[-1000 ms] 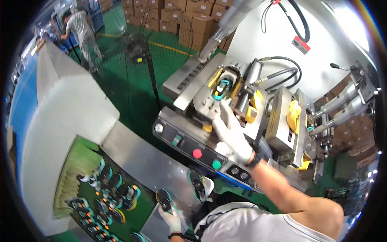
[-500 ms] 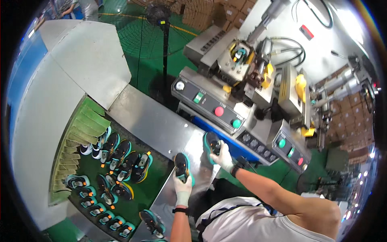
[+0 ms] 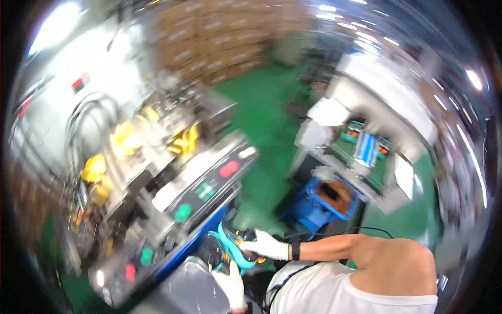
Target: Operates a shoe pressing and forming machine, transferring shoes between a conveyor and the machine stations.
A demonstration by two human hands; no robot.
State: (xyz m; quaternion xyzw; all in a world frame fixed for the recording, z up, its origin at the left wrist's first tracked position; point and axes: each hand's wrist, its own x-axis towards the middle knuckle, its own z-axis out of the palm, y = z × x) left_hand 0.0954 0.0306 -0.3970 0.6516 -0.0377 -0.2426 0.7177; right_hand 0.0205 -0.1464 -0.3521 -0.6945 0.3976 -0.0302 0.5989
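Both my hands wear white gloves and are close together at the lower middle. My right hand (image 3: 267, 246) grips a dark running shoe with a thick teal sole (image 3: 231, 246), its fingers on the orange-marked upper. My left hand (image 3: 228, 283) is closed on a second dark and teal shoe (image 3: 213, 255), which sits close against the first one, soles side by side. Both shoes are held off any surface, beside the corner of a grey metal table (image 3: 188, 290). Motion blur hides the finer detail.
At left stands a machine with yellow clamps (image 3: 125, 137) and a control panel (image 3: 212, 180) with red and green buttons. On the right are a conveyor (image 3: 376, 183) carrying teal shoes, and a blue bin (image 3: 314, 209). Cartons (image 3: 209, 39) are stacked at the back.
My view has swung to the right, away from the tray of shoes. Both shoes have come off the metal table and are now together in my hands.
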